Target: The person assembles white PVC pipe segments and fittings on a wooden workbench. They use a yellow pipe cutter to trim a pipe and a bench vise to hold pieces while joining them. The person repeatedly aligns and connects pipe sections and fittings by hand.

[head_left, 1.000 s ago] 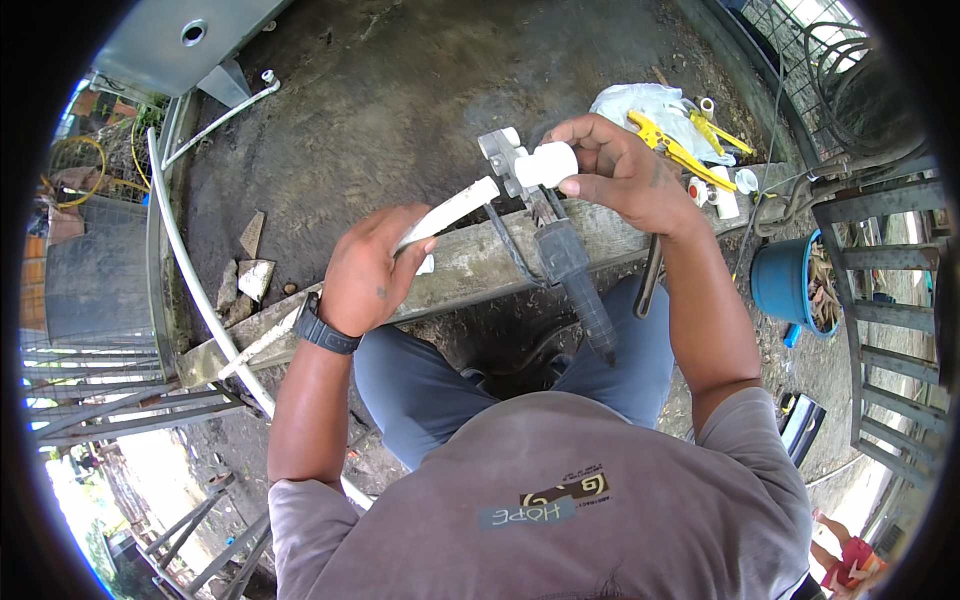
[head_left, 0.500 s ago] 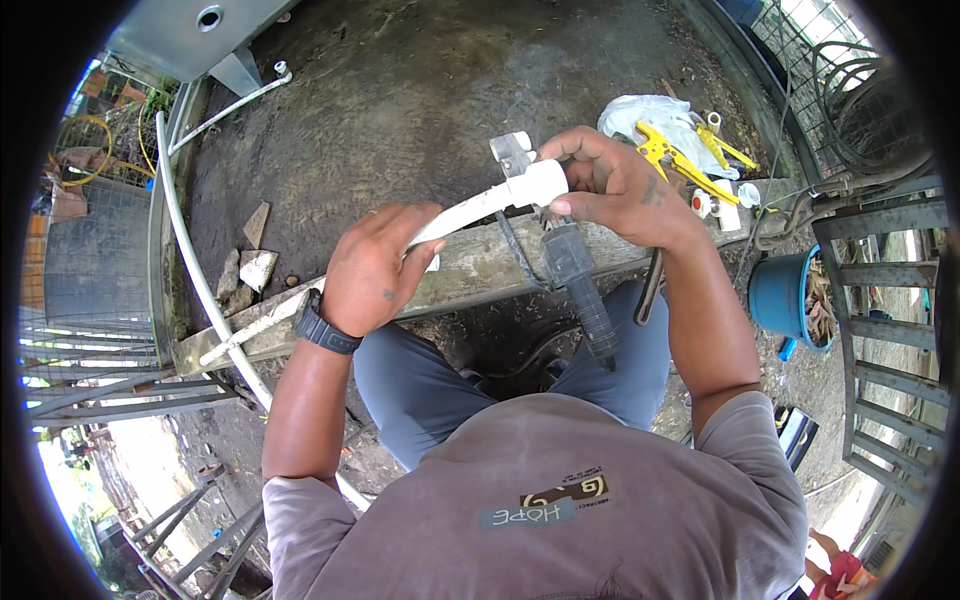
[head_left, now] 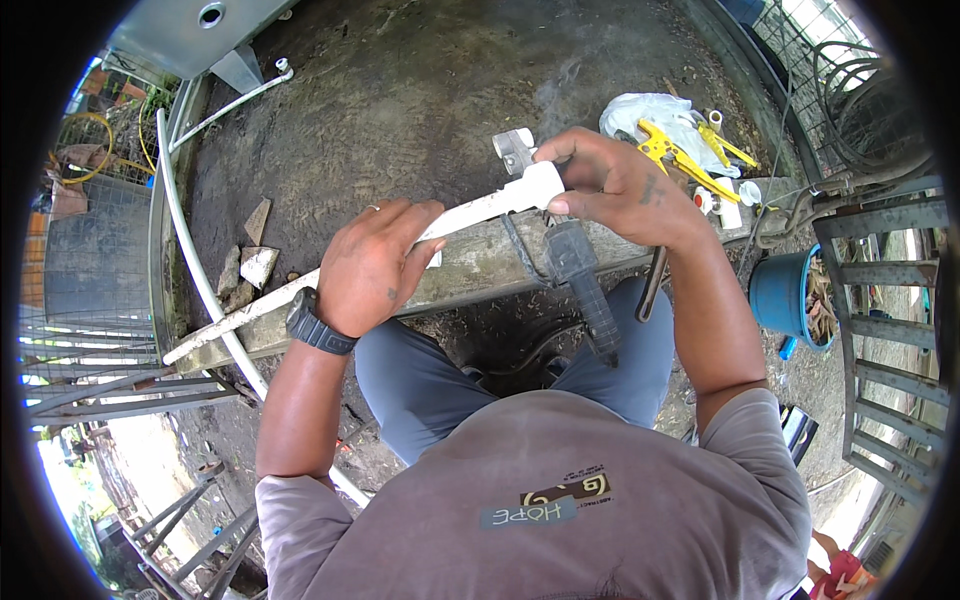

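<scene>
The white pipe (head_left: 475, 212) extends above the wooden beam (head_left: 470, 268), its right end meeting the white fitting (head_left: 542, 184). The left hand (head_left: 375, 262) grips the pipe; the right hand (head_left: 622, 195) grips the fitting between thumb and fingers. A black-handled tool (head_left: 578, 270) lies just beside the fitting. Further right, a yellow cutter (head_left: 688, 168) overlaps a plastic bag (head_left: 625, 112).

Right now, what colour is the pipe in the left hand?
The pipe is white, in the head view.
</scene>
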A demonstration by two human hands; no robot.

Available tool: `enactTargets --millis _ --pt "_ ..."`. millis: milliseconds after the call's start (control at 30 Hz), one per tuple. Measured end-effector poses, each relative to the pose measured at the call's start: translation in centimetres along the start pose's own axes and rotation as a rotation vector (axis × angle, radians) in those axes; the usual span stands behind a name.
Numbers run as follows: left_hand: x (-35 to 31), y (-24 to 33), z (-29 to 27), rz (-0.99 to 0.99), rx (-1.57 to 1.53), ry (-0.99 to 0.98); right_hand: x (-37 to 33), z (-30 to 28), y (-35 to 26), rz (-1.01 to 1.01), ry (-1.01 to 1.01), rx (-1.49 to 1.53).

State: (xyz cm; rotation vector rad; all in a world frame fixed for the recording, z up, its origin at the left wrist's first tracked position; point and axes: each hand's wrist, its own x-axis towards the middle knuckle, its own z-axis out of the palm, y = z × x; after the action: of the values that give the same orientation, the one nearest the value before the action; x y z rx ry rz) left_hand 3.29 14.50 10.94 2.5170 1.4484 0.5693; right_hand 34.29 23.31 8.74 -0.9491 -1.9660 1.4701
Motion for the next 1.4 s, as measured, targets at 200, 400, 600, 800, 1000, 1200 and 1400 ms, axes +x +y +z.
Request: enactTargets --millis 200,400,600,800,1000,1200,1400 --pt "-0.2 0.3 -0.6 0.004 0.025 -0.005 0.0 0.4 -1.0 0.099 -0.042 0.080" --pt "-0.6 0.1 -0.2 0.019 0.018 0.019 0.1 0.9 -0.6 0.106 -0.048 0.064" --pt "-0.5 0.1 -0.1 0.018 0.023 0.013 0.2 1.1 -0.6 0.113 -0.058 0.079" --pt "-0.5 0.1 -0.2 -0.006 0.001 0.002 0.4 1.1 -0.5 0.096 -0.063 0.108" --pt "-0.6 -0.2 -0.1 -0.012 -0.016 0.019 0.1 1.3 -1.0 0.093 -0.020 0.083" --pt "0.3 0.0 -2.1 -0.011 -0.006 0.030 -0.8 1.2 -4.0 -0.029 0.089 -0.037" --pt "2.1 -0.7 -4.3 0.129 0.186 0.108 -0.6 1.9 -5.5 -0.384 0.239 -0.212"
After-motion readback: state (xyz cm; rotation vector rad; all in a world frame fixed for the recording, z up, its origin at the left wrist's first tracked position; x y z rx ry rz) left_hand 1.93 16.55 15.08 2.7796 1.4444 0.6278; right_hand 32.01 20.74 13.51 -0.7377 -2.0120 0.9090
